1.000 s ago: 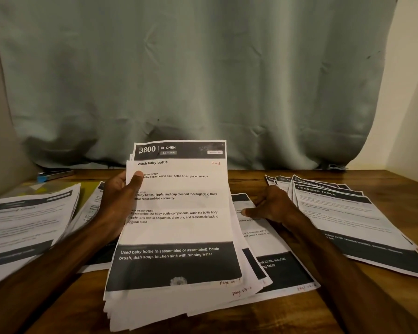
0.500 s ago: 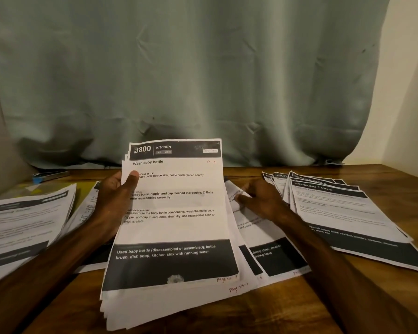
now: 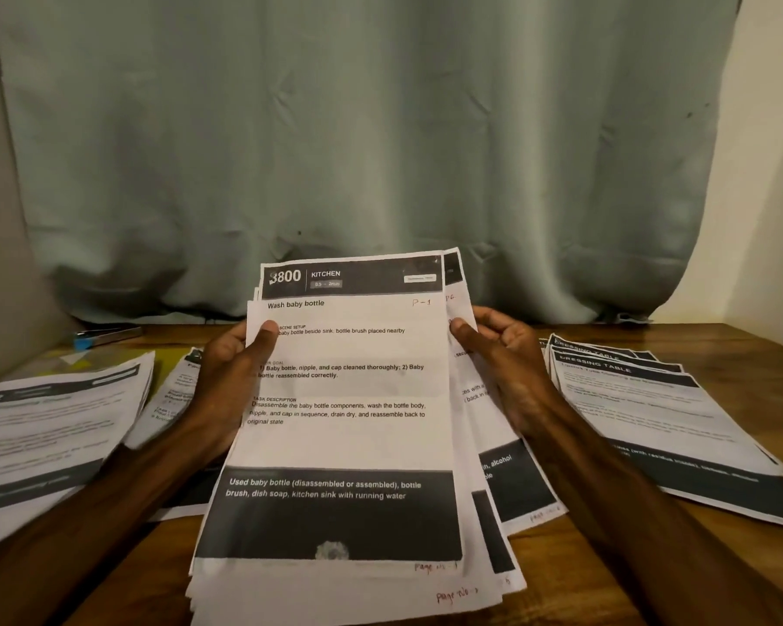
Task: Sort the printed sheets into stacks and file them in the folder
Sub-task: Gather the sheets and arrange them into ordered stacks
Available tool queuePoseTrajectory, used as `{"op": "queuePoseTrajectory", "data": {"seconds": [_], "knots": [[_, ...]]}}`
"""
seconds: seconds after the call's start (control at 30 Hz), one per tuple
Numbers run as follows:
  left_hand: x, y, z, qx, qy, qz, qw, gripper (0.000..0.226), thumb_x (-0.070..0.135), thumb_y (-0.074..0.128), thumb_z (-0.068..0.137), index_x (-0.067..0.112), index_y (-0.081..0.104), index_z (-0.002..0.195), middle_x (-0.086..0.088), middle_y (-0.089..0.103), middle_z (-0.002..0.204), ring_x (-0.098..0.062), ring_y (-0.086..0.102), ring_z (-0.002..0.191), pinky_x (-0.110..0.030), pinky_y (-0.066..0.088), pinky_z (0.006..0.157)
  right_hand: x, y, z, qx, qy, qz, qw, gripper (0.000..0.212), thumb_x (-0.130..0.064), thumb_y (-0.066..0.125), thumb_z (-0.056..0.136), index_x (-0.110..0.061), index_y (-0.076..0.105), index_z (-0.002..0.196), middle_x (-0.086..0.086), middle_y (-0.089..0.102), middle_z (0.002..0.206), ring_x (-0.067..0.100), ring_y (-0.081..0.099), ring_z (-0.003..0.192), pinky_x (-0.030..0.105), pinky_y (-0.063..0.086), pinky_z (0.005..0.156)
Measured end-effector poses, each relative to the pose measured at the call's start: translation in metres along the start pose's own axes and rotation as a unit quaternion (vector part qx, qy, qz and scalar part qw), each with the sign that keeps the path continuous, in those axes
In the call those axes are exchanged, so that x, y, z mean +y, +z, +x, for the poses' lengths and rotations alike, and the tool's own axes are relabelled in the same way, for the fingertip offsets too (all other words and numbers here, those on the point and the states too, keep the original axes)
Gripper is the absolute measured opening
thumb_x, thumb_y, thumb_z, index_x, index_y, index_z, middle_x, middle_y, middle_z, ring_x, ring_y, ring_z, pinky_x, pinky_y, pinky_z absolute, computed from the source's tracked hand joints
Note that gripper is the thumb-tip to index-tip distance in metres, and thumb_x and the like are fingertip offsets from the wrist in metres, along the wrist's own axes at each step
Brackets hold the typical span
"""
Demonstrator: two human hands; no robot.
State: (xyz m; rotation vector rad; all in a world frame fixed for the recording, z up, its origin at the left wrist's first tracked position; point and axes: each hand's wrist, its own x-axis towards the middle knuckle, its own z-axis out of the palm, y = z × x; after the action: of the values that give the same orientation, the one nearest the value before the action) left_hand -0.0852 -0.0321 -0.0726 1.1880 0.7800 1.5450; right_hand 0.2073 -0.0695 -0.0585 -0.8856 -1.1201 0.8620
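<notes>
Curled round the sheaf, left hand clamps its left edge under the thumb and right hand pinches its right edge, pages held above the table, long axis pointing away, header farthest.

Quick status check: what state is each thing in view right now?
bundle: held tilted up, fanned to the right, KITCHEN page on top.
left hand: grips the bundle's left edge, thumb on the front.
right hand: grips the bundle's right edge.
right stack: flat on the table, fanned.
left stack: flat on the table, fanned.
blue-tipped item: lying at the table's back left.
</notes>
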Motion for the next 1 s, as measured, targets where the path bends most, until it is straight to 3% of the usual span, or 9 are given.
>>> {"op": "queuePoseTrajectory", "data": {"seconds": [0.27,0.4,0.5,0.53,0.6,0.7,0.77,0.87,1.0], "knots": [[0.0,0.001,0.003,0.047,-0.045,-0.026,0.998,0.019,0.022,0.054,0.105,0.018,0.069,0.116,-0.005,0.078,0.108,-0.028,0.075,0.097,-0.045,0.059,0.081,0.012,0.015,-0.005,-0.037,0.009,-0.055,0.998,0.037,-0.03,0.067,0.098,-0.018,0.061,0.132,0.005,0.074,0.121,0.031,0.073,0.107,0.059,0.055,0.096],[-0.005,0.004,0.0,0.058,-0.041,0.009,0.997,0.017,0.024,0.053,0.106,0.02,0.068,0.113,-0.005,0.078,0.106,-0.03,0.075,0.096,-0.049,0.059,0.085,0.007,0.024,-0.01,-0.024,0.041,-0.018,0.999,0.038,-0.028,0.053,0.104,-0.009,0.06,0.136,0.01,0.072,0.124,0.03,0.071,0.111,0.05,0.054,0.101],[-0.005,0.006,-0.003,0.071,-0.011,0.042,0.997,0.019,0.023,0.052,0.106,0.015,0.064,0.119,-0.006,0.076,0.108,-0.024,0.075,0.089,-0.042,0.062,0.077,0.0,0.023,-0.012,-0.071,0.102,0.001,0.992,0.041,-0.045,0.047,0.104,-0.02,0.065,0.13,0.006,0.073,0.122,0.033,0.068,0.115,0.053,0.049,0.106],[-0.005,0.006,-0.004,0.075,-0.003,0.046,0.996,0.021,0.022,0.053,0.106,0.014,0.062,0.123,-0.005,0.076,0.107,-0.02,0.075,0.085,-0.038,0.063,0.07,-0.003,0.022,-0.013,-0.086,0.12,-0.005,0.989,0.036,-0.043,0.051,0.103,-0.021,0.067,0.126,0.005,0.075,0.118,0.034,0.07,0.111,0.052,0.052,0.103],[-0.006,0.007,-0.004,0.083,0.005,0.05,0.995,0.024,0.022,0.055,0.105,0.015,0.059,0.128,-0.003,0.075,0.106,-0.015,0.075,0.08,-0.031,0.063,0.06,-0.003,0.019,-0.015,-0.126,0.127,-0.027,0.983,0.03,-0.022,0.063,0.099,-0.012,0.066,0.127,0.007,0.076,0.114,0.033,0.074,0.102,0.046,0.061,0.088],[-0.006,0.007,-0.005,0.085,-0.011,0.058,0.995,0.033,0.024,0.06,0.102,0.015,0.056,0.133,-0.003,0.075,0.107,-0.018,0.076,0.082,-0.033,0.061,0.062,0.005,0.014,-0.017,-0.148,0.114,-0.092,0.978,0.04,-0.004,0.071,0.091,-0.006,0.062,0.13,0.003,0.077,0.113,0.025,0.076,0.095,0.034,0.063,0.073],[-0.005,0.01,-0.007,0.07,-0.037,0.064,0.995,0.036,0.029,0.063,0.099,0.014,0.057,0.132,-0.008,0.076,0.111,-0.024,0.076,0.088,-0.037,0.061,0.069,0.009,0.009,-0.014,-0.144,0.111,-0.097,0.979,0.042,-0.002,0.071,0.091,-0.006,0.061,0.131,0.005,0.075,0.118,0.026,0.075,0.1,0.037,0.063,0.079],[-0.002,0.014,-0.015,0.001,-0.103,0.068,0.992,0.03,0.033,0.064,0.098,0.014,0.066,0.122,-0.008,0.078,0.107,-0.027,0.077,0.091,-0.038,0.062,0.071,0.01,0.001,-0.008,-0.146,0.12,-0.067,0.98,0.041,-0.001,0.068,0.093,-0.002,0.059,0.133,0.014,0.07,0.128,0.036,0.07,0.112,0.054,0.056,0.096],[-0.007,0.024,-0.026,-0.097,-0.151,0.019,0.984,0.031,0.025,0.062,0.1,0.01,0.067,0.126,-0.01,0.075,0.116,-0.03,0.073,0.106,-0.044,0.057,0.093,0.006,-0.007,-0.002,-0.08,0.122,-0.039,0.989,0.038,-0.002,0.068,0.093,-0.001,0.061,0.13,0.016,0.072,0.122,0.037,0.071,0.108,0.058,0.054,0.097]]}}
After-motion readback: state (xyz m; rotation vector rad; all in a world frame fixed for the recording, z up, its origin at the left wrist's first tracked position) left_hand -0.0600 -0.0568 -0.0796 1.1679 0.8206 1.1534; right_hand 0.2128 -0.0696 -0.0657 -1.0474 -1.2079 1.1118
